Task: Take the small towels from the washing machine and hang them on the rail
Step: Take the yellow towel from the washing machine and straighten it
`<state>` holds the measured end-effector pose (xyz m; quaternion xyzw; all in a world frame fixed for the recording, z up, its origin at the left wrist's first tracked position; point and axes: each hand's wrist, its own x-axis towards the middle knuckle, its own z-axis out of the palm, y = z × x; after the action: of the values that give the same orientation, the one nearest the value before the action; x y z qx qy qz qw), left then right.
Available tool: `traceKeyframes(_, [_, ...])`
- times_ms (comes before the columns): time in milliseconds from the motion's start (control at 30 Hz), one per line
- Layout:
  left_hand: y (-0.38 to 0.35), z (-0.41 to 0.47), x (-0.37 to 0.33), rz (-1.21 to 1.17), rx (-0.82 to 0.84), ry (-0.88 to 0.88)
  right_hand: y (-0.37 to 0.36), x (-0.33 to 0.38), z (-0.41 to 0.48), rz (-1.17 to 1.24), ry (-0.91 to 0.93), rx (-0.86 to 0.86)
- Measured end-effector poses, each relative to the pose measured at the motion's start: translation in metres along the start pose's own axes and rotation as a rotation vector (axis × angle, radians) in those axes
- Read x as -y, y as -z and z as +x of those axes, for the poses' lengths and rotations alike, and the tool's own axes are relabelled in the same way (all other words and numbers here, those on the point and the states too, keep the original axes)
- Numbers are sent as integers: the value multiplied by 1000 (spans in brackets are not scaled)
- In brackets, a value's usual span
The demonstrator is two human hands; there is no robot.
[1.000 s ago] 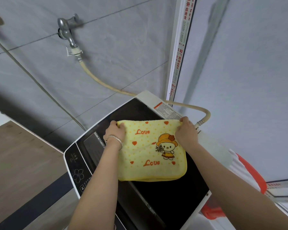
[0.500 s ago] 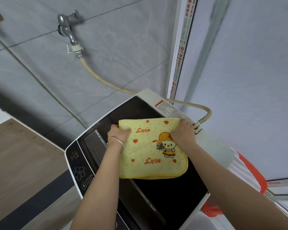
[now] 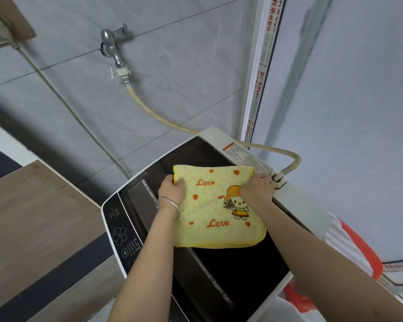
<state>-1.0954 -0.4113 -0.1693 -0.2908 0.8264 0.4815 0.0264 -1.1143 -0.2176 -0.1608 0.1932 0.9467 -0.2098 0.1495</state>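
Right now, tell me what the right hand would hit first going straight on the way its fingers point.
Most likely the hose fitting on the washer's back edge: the right hand, gripping the towel corner, points at it from close by. Depth is unclear.

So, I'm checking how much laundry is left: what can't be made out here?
Head view only.
The rail: outside the frame.
Inside the washing machine: covered by its dark top and the yellow towel held by the left hand and right hand; remaining towels unknowable.
Control panel labels: too small.
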Motion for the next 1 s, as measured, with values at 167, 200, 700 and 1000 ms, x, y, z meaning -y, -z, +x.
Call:
traceKeyframes(167, [-2, -12, -8, 14, -4, -61, 3, 1, -4, 242, -15, 9])
traceKeyframes(200, [-2, -15, -10, 11, -5, -65, 6, 0, -4, 283, -29, 25])
traceKeyframes(700, [-11, -77, -43, -145, -68, -254, 17, 25, -60, 695, 305, -50])
traceKeyframes(1000, [-11, -114, -60, -263, -81, -386, 41, 38, -92, 781, 494, -151])
